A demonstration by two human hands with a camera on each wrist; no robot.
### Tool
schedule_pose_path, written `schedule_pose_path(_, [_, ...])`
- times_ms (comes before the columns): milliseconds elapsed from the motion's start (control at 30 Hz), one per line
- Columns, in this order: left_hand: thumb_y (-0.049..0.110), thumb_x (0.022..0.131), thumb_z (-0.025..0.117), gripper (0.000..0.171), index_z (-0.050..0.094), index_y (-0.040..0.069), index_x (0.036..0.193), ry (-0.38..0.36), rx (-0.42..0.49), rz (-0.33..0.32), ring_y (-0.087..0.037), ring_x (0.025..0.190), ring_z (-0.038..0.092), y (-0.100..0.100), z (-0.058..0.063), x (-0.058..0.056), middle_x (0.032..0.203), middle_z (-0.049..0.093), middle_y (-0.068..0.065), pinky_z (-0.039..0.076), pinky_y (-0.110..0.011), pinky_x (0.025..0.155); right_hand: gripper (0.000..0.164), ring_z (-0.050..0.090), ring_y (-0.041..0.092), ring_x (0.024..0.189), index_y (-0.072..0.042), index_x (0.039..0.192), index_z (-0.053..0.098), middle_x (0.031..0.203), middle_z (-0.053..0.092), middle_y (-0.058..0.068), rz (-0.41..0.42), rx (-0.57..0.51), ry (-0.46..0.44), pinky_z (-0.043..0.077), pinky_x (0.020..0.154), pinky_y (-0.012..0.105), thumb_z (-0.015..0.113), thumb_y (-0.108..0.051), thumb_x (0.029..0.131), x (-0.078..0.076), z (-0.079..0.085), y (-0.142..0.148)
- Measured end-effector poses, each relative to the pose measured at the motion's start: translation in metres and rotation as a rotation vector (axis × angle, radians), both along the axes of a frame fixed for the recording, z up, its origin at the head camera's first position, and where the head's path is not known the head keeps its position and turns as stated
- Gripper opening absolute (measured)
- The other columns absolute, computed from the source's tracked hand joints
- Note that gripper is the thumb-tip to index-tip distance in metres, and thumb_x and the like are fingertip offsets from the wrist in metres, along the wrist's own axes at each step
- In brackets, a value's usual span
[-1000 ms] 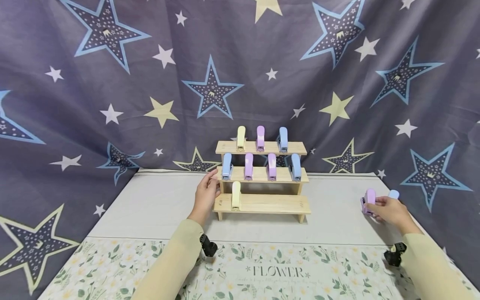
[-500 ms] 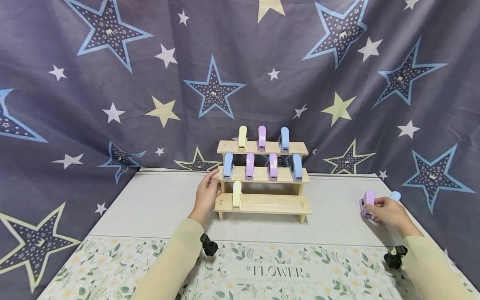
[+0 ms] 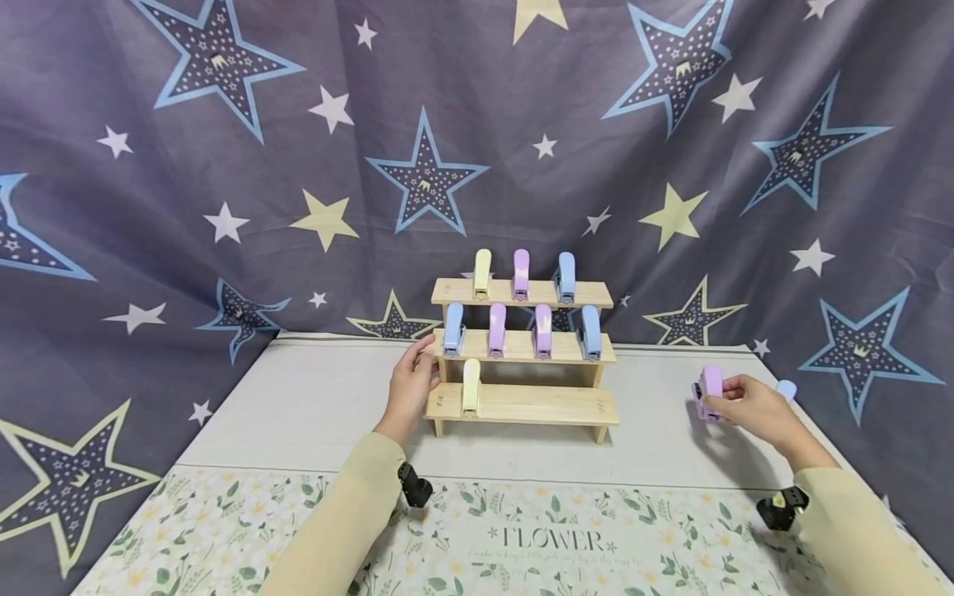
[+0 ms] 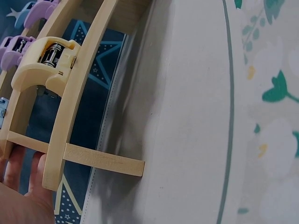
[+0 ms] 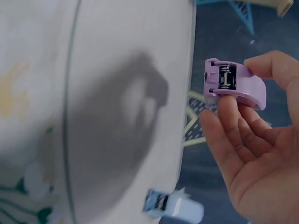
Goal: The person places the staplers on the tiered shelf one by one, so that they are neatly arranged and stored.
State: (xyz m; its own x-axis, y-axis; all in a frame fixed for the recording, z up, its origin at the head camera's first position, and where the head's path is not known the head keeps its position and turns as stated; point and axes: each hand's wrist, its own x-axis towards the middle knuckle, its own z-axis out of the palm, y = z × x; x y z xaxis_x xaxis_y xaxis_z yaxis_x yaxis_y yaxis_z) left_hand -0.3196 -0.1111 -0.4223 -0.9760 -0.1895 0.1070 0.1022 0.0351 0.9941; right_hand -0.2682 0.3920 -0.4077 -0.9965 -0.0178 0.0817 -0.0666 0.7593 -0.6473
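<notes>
My right hand (image 3: 756,407) pinches a small purple stapler (image 3: 710,392) between thumb and fingers, raised over the white cloth at the right. In the right wrist view, the stapler (image 5: 236,84) shows its dark spring, with the thumb on one side and fingers on the other. My left hand (image 3: 410,389) rests at the left end of a three-tier wooden rack (image 3: 544,406), fingers touching its side; some fingertips are hidden behind wood in the left wrist view. A yellow stapler (image 3: 471,387) stands on the bottom shelf. Several blue and purple staplers stand above, with one yellow on top.
A blue stapler (image 3: 786,389) stands at the right edge of the table, partly hidden behind my right hand. A star-patterned curtain (image 3: 328,165) hangs right behind the rack. A floral cloth (image 3: 566,505) covers the near part of the table.
My right hand has lifted the purple stapler and shifted it left, toward the rack. The left hand and the staplers on the shelves have stayed in place.
</notes>
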Motion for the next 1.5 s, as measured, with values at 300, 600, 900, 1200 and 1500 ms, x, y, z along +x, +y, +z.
schedule_pose_path(300, [0.023, 0.109, 0.043, 0.039, 0.053, 0.016, 0.146, 0.005, -0.001, 0.010, -0.034, 0.120, 0.058, 0.000, 0.000, 0.000, 0.131, 0.056, -0.018, 0.051, -0.048, 0.100, 0.044, 0.062, 0.018, 0.085, 0.006, 0.113, 0.059, 0.099, 0.068, 0.011, 0.081, 0.041, 0.078, 0.051, 0.067, 0.026, 0.073, -0.029, 0.090, 0.006, 0.020, -0.036])
schedule_pose_path(600, [0.022, 0.109, 0.043, 0.039, 0.053, 0.015, 0.146, 0.011, 0.002, 0.007, -0.034, 0.118, 0.059, 0.000, 0.000, 0.000, 0.129, 0.057, -0.019, 0.050, -0.049, 0.100, 0.043, 0.062, 0.020, 0.086, 0.004, 0.111, 0.059, 0.097, 0.067, 0.009, 0.156, -0.033, 0.067, 0.052, 0.069, 0.025, 0.077, -0.028, 0.089, 0.013, 0.034, -0.073])
schedule_pose_path(900, [0.022, 0.109, 0.043, 0.039, 0.053, 0.016, 0.146, 0.010, 0.006, 0.001, -0.034, 0.119, 0.058, 0.000, 0.000, 0.000, 0.130, 0.056, -0.019, 0.049, -0.049, 0.101, 0.037, 0.060, 0.019, 0.084, 0.002, 0.107, 0.059, 0.093, 0.065, 0.007, 0.231, -0.105, 0.063, 0.053, 0.069, 0.025, 0.079, -0.022, 0.086, 0.011, 0.031, -0.104])
schedule_pose_path(1200, [0.022, 0.109, 0.042, 0.039, 0.052, 0.015, 0.146, 0.009, 0.006, -0.001, -0.036, 0.121, 0.057, -0.001, -0.001, 0.000, 0.132, 0.055, -0.021, 0.050, -0.049, 0.101, 0.035, 0.060, 0.020, 0.084, 0.003, 0.106, 0.058, 0.093, 0.064, 0.008, 0.327, -0.199, 0.045, 0.053, 0.069, 0.025, 0.079, -0.016, 0.084, 0.006, 0.025, -0.138])
schedule_pose_path(1500, [0.021, 0.109, 0.041, 0.039, 0.053, 0.016, 0.146, 0.006, 0.006, 0.000, -0.034, 0.121, 0.057, -0.004, 0.000, 0.001, 0.134, 0.055, -0.019, 0.051, -0.047, 0.100, 0.037, 0.059, 0.019, 0.083, 0.001, 0.104, 0.057, 0.093, 0.063, 0.008, 0.389, -0.217, 0.033, 0.052, 0.071, 0.026, 0.080, -0.020, 0.083, -0.002, 0.013, -0.178])
